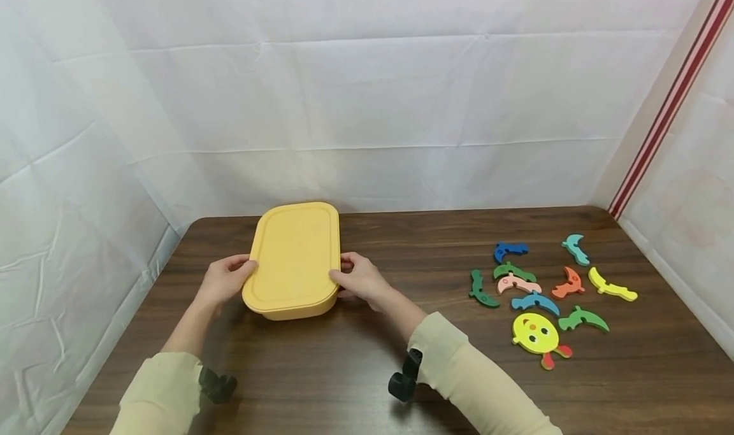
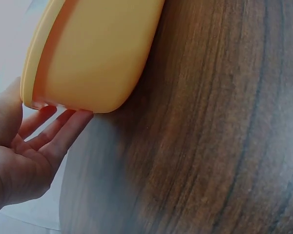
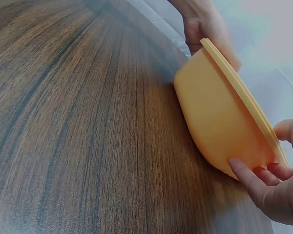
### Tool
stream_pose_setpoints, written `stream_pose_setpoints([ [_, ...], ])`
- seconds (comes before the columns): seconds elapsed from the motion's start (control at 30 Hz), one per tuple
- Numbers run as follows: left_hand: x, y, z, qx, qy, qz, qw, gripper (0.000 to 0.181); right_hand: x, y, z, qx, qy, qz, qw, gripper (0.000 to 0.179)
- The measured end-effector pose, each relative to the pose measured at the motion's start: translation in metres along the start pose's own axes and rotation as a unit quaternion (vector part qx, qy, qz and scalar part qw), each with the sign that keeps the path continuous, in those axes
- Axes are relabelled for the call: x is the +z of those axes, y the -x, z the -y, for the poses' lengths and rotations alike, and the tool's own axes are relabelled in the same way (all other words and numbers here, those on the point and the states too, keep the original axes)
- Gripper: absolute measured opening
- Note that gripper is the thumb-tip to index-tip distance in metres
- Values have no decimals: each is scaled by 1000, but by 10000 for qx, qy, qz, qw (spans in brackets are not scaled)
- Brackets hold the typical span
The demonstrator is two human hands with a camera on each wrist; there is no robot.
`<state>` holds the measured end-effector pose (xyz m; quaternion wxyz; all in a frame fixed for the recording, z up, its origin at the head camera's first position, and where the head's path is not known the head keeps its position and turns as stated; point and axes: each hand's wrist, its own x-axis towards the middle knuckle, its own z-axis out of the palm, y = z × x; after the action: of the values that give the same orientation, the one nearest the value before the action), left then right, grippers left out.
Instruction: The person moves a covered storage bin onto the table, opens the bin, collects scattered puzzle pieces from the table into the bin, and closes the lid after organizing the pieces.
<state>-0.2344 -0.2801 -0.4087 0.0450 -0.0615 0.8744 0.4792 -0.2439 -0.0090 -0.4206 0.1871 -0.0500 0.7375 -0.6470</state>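
A yellow lidded box (image 1: 295,256) with rounded corners is at the left half of the brown table. My left hand (image 1: 228,278) grips its left edge, thumb on the lid rim and fingers against the side wall, as the left wrist view shows the box (image 2: 100,53) from the front. On the opposite edge my right hand (image 1: 362,278) holds the box, its thumb over the lid rim. The right wrist view has that hand's fingers (image 3: 249,180) spread on the box wall below the rim. Whether the box touches the table is hard to tell.
On the table's right side lie several colourful curved toy pieces (image 1: 518,285), with a yellow smiling-face piece (image 1: 534,333) having red feelers nearest the front. The dark wood table (image 1: 321,371) meets a white cloth backdrop (image 1: 378,97) behind and at both sides.
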Motion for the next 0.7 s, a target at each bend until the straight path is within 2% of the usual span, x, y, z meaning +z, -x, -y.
stream_pose_setpoints([
  [0.1, 1, 0, -1, -15, -62, -3, 10000, 54, -1, 1, 1, -4, -43, -2, 10000, 48],
  [0.37, 4, 2, -5, -90, 197, 181, 9996, 54, -8, 4, 1, 72, -175, -6, 9998, 46],
  [0.7, 13, 6, -5, -65, 416, 160, 9990, 50, -21, 4, 3, 255, -135, 320, 9991, 52],
])
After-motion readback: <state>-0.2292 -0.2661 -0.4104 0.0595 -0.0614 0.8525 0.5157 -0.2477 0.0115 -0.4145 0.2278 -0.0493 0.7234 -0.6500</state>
